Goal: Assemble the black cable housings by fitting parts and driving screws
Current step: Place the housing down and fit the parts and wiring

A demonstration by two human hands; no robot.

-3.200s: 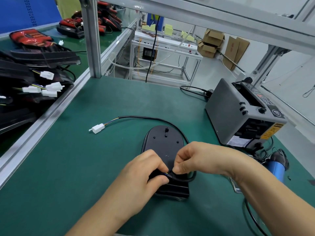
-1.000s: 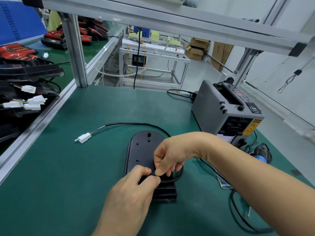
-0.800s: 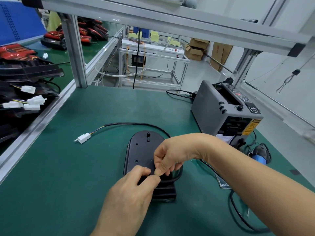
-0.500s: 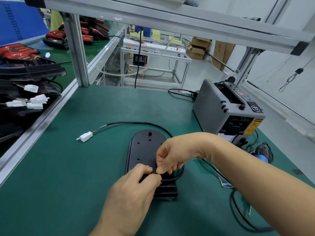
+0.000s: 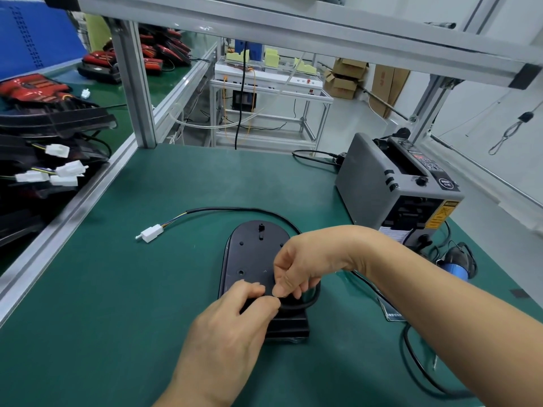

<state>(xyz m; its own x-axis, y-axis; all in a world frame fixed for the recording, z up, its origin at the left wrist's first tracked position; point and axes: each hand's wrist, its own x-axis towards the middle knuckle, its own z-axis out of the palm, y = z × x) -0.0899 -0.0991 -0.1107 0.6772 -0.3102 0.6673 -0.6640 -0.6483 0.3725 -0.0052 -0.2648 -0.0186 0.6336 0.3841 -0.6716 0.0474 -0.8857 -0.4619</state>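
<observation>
Nothing legible — yellow label (image 5: 440, 216) on the grey machine (image 5: 370, 183) is blurred

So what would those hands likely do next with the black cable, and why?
Probably press the cable loop down into the near end of the black housing: the left hand and right hand both pinch it there, and it bows out past the housing's right edge.

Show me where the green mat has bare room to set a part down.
Widest: the near-left mat between the rail and the housing. Also the far strip beyond the cable, left of the grey machine. Crowded at right: loose cords near the machine.
</observation>
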